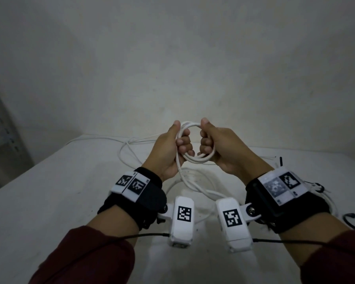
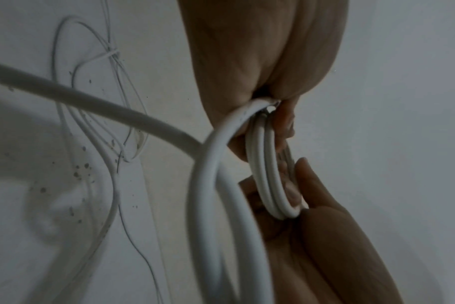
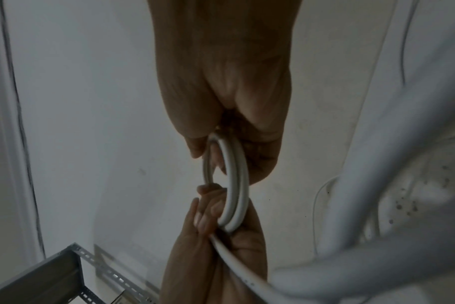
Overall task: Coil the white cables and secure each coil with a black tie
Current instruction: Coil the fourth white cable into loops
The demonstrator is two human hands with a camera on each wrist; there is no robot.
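Both hands hold one small coil of white cable up above the tabletop (image 1: 49, 191). At left, the left hand (image 1: 170, 148) has its fingers curled round the coil's (image 1: 195, 158) left side, thumb up along the loops. At right, the right hand (image 1: 219, 148) grips the opposite side in the same way, fingers wrapped round the bundled turns. From the left hand's grip a loose tail (image 1: 191, 185) of the same cable drops toward the tabletop and runs back between the wrists. More white cables (image 1: 131, 144) lie slack on the tabletop beyond the hands, and thin black ties (image 1: 280, 160) show near the right edge, well apart from the coil.

The coil appears formed but not yet tied. The main risk is that the springy loops fan open once one hand lets go to reach for a tie, since nothing else binds them. The trailing tail could also snag the slack cables below and drag the turns out of line.
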